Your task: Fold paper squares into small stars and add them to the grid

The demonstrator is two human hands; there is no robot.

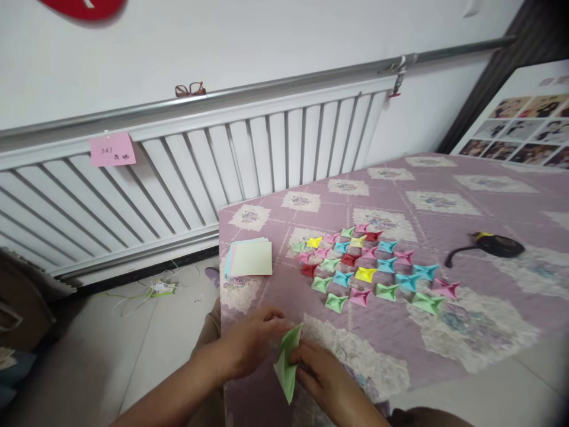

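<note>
A folded light green paper [288, 363] is between my hands at the table's near edge, its pointed ends facing up and down. My right hand [323, 369] pinches its right side. My left hand [253, 341] is at its upper left, fingers bent and close to the paper; whether they grip it is not clear. Farther back lie several small folded paper shapes [365, 274] in green, pink, blue, yellow and red, set in rough rows. A stack of square paper sheets [252, 258], pale on top, rests near the table's left edge.
The table [284, 296] has a purple patterned cloth. A black object with a strap [500, 245] lies at the right. Behind stand a white radiator [275, 148] with a pink note [112, 149], glasses [190, 89] and a photo board [524, 121]. A power strip [163, 288] is on the floor.
</note>
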